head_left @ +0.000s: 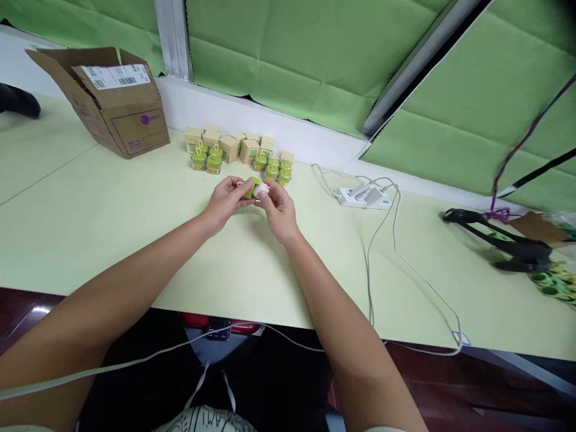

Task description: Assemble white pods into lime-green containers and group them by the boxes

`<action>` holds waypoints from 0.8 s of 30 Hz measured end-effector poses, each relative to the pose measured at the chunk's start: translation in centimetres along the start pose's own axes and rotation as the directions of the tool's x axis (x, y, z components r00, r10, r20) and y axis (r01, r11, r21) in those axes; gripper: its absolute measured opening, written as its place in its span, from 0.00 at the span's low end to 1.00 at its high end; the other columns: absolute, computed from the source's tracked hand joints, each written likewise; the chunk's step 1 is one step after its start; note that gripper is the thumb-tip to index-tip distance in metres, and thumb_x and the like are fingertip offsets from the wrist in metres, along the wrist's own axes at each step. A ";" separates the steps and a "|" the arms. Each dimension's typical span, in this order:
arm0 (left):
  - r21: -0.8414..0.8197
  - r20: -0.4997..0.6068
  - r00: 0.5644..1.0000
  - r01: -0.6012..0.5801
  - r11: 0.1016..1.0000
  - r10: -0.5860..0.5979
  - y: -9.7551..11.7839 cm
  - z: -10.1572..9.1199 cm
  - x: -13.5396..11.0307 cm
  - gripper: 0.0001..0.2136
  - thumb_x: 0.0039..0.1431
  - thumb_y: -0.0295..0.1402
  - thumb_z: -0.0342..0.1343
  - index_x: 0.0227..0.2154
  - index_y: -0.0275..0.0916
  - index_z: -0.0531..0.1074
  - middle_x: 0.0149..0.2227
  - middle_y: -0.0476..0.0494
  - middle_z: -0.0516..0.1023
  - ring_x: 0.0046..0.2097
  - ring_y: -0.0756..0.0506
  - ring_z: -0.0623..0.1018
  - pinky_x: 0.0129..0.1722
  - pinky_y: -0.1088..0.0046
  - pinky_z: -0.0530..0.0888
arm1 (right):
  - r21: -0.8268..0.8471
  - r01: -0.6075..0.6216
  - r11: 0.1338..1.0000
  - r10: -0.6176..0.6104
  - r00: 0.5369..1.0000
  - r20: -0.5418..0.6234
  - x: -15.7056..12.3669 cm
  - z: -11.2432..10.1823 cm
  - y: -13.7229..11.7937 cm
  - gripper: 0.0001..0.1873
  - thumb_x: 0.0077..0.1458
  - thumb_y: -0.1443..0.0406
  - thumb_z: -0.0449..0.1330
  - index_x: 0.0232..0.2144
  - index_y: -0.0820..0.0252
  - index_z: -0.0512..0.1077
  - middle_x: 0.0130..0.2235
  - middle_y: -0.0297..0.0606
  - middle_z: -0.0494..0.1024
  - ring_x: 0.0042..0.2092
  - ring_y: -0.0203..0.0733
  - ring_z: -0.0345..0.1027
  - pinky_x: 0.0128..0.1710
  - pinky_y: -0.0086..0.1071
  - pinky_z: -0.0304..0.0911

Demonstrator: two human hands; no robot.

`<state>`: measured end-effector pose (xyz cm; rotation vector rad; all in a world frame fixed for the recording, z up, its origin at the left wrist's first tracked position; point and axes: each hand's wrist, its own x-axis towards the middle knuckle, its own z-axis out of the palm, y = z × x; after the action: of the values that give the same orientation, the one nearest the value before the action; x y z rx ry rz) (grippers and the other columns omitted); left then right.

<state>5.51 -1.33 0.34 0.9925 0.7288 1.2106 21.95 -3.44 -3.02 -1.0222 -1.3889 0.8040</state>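
Over the table, my left hand (224,204) closes its fingers round a small green-capped jar (250,189) with a yellowish loop on its left side. My right hand (282,215) grips the white end of the same jar between thumb and fingers. The jar lies tilted on its side, partly covered by the fingers. Just beyond my hands stand several small jars with green lids (213,162) and loops, in a left group and a right group (271,173). Behind them are several small tan boxes (230,147).
An open cardboard box (135,123) stands at the back left. To the right lie a white power strip (348,198) with plugs and loose cables, a black stand-like object (517,246) and several green pieces (553,282). A phone (219,329) is below the table's front edge.
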 end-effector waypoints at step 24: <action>0.012 0.052 0.997 -0.059 0.998 0.058 -0.5 -0.6 0.3 0.21 0.54 0.42 0.79 0.43 0.36 0.80 0.41 0.44 0.83 0.39 0.49 0.85 0.48 0.67 0.87 | -0.031 0.024 0.999 -0.024 0.999 0.027 -0.2 0.0 -1.0 0.41 0.56 0.32 0.65 0.59 0.50 0.74 0.52 0.44 0.85 0.52 0.50 0.82 0.57 0.50 0.79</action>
<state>5.21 -0.94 -0.35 1.0588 0.6718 1.2272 21.79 -4.01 -2.15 -1.0202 -1.4379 0.7831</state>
